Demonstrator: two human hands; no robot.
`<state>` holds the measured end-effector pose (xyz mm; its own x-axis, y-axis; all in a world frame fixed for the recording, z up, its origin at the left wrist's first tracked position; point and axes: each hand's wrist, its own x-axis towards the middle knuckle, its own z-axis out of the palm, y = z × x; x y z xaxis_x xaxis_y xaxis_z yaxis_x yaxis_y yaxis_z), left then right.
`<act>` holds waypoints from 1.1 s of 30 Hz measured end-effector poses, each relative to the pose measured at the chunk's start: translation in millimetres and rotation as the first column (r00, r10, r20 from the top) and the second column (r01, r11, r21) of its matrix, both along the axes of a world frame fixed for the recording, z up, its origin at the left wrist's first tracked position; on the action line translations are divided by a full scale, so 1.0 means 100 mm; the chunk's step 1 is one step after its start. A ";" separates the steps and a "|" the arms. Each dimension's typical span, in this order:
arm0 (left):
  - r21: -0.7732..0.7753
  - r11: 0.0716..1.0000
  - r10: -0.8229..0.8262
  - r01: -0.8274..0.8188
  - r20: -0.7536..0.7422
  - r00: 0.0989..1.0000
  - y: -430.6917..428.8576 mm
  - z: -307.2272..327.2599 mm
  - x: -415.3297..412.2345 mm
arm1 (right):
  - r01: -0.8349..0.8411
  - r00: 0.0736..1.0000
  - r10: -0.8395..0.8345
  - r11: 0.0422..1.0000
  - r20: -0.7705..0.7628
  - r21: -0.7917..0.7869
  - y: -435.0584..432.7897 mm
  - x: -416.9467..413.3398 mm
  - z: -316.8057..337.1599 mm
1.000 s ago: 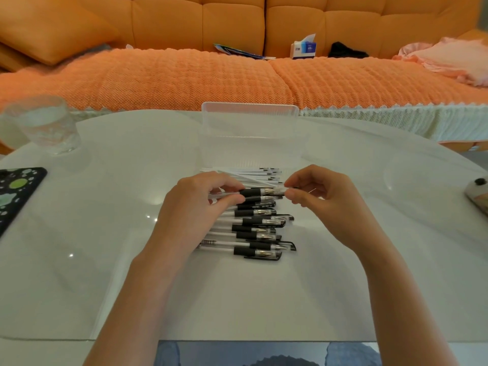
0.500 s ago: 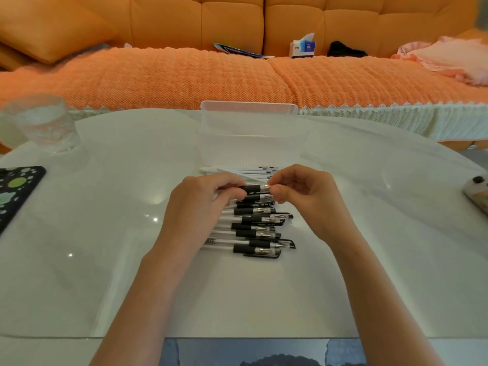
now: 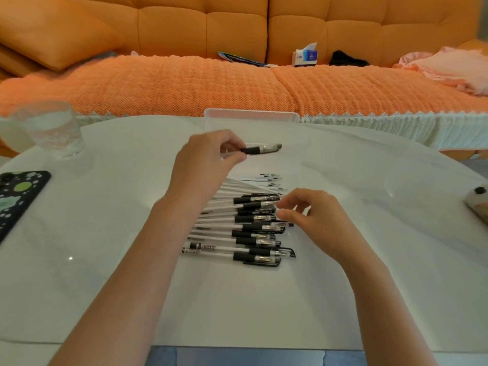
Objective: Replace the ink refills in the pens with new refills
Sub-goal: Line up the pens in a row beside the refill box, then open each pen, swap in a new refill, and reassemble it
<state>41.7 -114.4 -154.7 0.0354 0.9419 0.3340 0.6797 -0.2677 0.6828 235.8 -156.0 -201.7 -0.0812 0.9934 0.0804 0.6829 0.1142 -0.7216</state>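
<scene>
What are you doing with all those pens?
It's an ink-changing job at a white table. The left hand holds one pen up over a clear plastic box. The right hand hovers by the tips of the row of pens, fingers loosely curled, gripping nothing. Thin refills lie just behind.

Clearances and obstructions on the table (image 3: 105, 260).
Open along the near edge and either side of centre; blocked at centre by the pen pile (image 3: 237, 233), far edge by a clear box (image 3: 250, 120), far-left corner by a glass (image 3: 52, 130), left edge by a phone (image 3: 18, 199).
</scene>
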 end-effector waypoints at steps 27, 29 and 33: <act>-0.143 0.979 -0.147 0.145 0.001 0.989 -0.40 -0.16 0.15 | -0.087 0.996 0.090 0.992 0.022 -0.089 0.02 0.01 0.02; -0.240 0.954 -0.183 0.178 0.002 0.983 -0.52 -0.26 0.14 | -0.083 0.996 0.085 0.994 0.026 -0.070 0.01 0.03 0.05; -0.303 0.931 -0.230 0.203 -0.055 0.972 -0.55 -0.39 0.12 | -0.153 0.988 0.155 0.984 0.018 -0.094 -0.05 0.05 0.10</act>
<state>54.1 -169.4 -194.0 0.2663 0.9634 0.0310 0.6883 -0.2126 0.6935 240.8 -160.9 -191.6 -0.2348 0.9719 -0.0150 0.6807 0.1534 -0.7164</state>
